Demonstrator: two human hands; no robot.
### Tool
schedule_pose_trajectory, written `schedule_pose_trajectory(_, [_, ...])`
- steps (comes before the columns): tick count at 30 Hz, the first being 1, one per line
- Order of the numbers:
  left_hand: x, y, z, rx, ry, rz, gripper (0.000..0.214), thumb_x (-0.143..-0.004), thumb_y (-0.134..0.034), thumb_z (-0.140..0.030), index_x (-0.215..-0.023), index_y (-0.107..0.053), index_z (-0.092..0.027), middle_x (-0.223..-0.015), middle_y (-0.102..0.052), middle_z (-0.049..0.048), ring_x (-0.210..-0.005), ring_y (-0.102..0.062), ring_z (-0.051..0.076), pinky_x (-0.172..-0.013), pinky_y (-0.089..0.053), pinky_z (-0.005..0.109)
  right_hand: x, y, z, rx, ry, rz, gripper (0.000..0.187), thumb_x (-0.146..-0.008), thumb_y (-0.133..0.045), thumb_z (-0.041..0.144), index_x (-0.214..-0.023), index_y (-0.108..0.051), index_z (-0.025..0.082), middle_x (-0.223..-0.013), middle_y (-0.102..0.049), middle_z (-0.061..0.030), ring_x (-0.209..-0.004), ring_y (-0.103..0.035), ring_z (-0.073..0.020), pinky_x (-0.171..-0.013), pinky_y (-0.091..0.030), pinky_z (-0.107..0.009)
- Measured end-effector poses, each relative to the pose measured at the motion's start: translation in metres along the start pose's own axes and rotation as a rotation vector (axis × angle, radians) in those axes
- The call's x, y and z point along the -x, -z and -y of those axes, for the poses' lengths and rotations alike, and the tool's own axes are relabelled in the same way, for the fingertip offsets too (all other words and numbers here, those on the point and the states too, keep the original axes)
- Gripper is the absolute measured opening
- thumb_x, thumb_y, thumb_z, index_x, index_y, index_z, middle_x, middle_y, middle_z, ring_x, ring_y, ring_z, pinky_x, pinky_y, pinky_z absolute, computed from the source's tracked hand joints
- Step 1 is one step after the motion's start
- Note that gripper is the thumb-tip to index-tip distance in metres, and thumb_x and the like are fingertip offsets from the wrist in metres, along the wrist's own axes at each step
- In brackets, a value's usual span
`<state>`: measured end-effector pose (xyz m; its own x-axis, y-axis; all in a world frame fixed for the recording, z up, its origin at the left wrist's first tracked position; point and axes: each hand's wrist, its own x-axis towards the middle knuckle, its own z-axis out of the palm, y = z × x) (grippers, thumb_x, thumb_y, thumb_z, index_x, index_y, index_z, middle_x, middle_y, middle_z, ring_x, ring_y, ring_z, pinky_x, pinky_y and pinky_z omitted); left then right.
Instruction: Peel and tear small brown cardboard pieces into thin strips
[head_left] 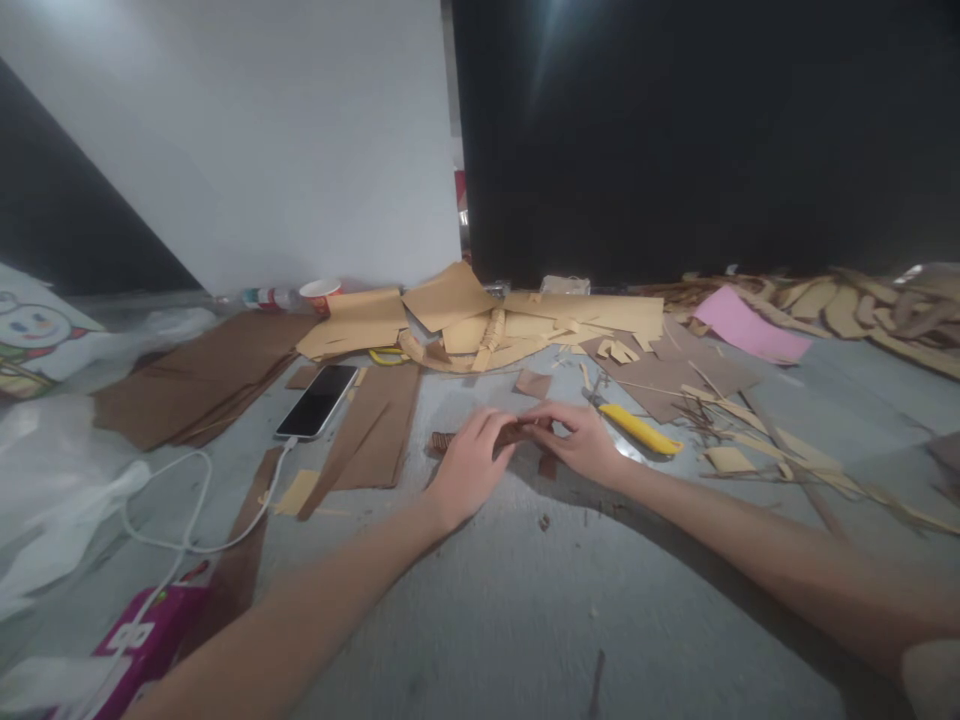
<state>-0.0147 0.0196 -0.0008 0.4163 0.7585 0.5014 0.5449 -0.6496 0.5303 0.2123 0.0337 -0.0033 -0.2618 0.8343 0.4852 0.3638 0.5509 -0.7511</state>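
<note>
Both hands meet over the grey surface, on a thin brown strip with a ridged end [441,441], apparently cardboard. My left hand [472,462] curls over the strip, and its ridged end sticks out to the left of the fingers. My right hand [576,440] pinches the strip's other end, where the fingertips of both hands nearly touch and hide part of it. Under the right fingers lies a small brown scrap [547,467]. A square brown piece [532,383] is just beyond the hands. Right of my right hand rests a yellow utility knife [641,429].
A phone [318,402] on a white cable lies to the left, beside brown cardboard sheets [379,430]. A purple box [154,625] is at the lower left. Tan cardboard [585,312], a paper cup [321,292], pink paper [754,325] and thin offcuts [757,440] lie around.
</note>
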Motion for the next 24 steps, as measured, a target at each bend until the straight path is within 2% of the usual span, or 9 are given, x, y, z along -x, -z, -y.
schedule_pose_trajectory(3, [0.0014,-0.0029,0.0033,0.019,0.008,-0.009,0.036,-0.105,-0.066,-0.015,-0.138,-0.061,-0.028,-0.129,-0.069,0.0077,-0.126,-0.069,0.027,-0.111,-0.058,0.045,-0.0017,-0.0007,-0.0008,-0.03,0.05,0.045,0.031,-0.108,-0.064,0.051,-0.111,-0.083,0.026,-0.103,-0.083,-0.0074,-0.079,-0.073,-0.0191,-0.076,-0.06,-0.033])
schedule_pose_trajectory(5, [0.0017,-0.0044,0.0051,0.037,0.001,-0.016,0.04,-0.106,-0.066,-0.016,-0.143,-0.06,-0.03,-0.131,-0.069,0.0076,-0.126,-0.07,0.026,-0.112,-0.058,0.043,-0.0023,-0.0017,-0.0027,-0.028,0.055,0.057,0.031,-0.109,-0.062,0.05,-0.114,-0.082,0.027,-0.104,-0.083,-0.0077,-0.082,-0.073,-0.0199,-0.077,-0.061,-0.034])
schedule_pose_trajectory(11, [-0.0004,-0.0028,0.0041,0.046,0.007,-0.073,0.032,-0.107,-0.067,-0.019,-0.138,-0.066,-0.028,-0.126,-0.069,0.0077,-0.119,-0.073,0.024,-0.108,-0.06,0.038,0.0,-0.0034,-0.0068,0.031,-0.035,-0.01,0.03,-0.105,-0.068,0.048,-0.124,-0.07,0.025,-0.096,-0.079,-0.0051,-0.073,-0.069,-0.018,-0.073,-0.059,-0.032])
schedule_pose_trajectory(17, [-0.0007,-0.0028,0.0066,0.028,0.032,-0.154,0.031,-0.106,-0.071,-0.025,-0.137,-0.066,-0.028,-0.133,-0.071,0.0092,-0.127,-0.071,0.026,-0.113,-0.058,0.042,0.0032,-0.0021,0.0,0.122,-0.002,-0.02,0.022,-0.107,-0.063,0.045,-0.109,-0.071,0.025,-0.087,-0.076,-0.0045,-0.075,-0.071,-0.0202,-0.072,-0.058,-0.032])
schedule_pose_trajectory(24, [0.0003,-0.0054,0.0104,0.036,0.102,-0.133,0.033,-0.104,-0.074,-0.026,-0.137,-0.067,-0.027,-0.128,-0.077,0.0083,-0.122,-0.074,0.027,-0.107,-0.06,0.043,0.003,-0.0041,-0.0034,0.145,0.048,-0.027,0.025,-0.108,-0.062,0.042,-0.099,-0.078,0.025,-0.084,-0.079,-0.0054,-0.072,-0.072,-0.0197,-0.072,-0.06,-0.031])
